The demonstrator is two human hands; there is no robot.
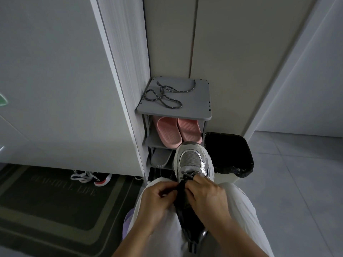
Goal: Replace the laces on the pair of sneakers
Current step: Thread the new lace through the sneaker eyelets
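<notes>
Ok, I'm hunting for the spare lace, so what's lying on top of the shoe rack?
One dark speckled lace lies looped on the shoe rack's top shelf, nothing else. The lower shelves are partly hidden by the sneaker.

Dim, cool, greyish light throughout — the tiled floor at right is the brightest part, while the doormat and the black bin sink into shadow. Wide-angle distortion bends the cabinet panel edges outward; a faint green glare marks the left border. Detail is soft and slightly grainy.
</notes>
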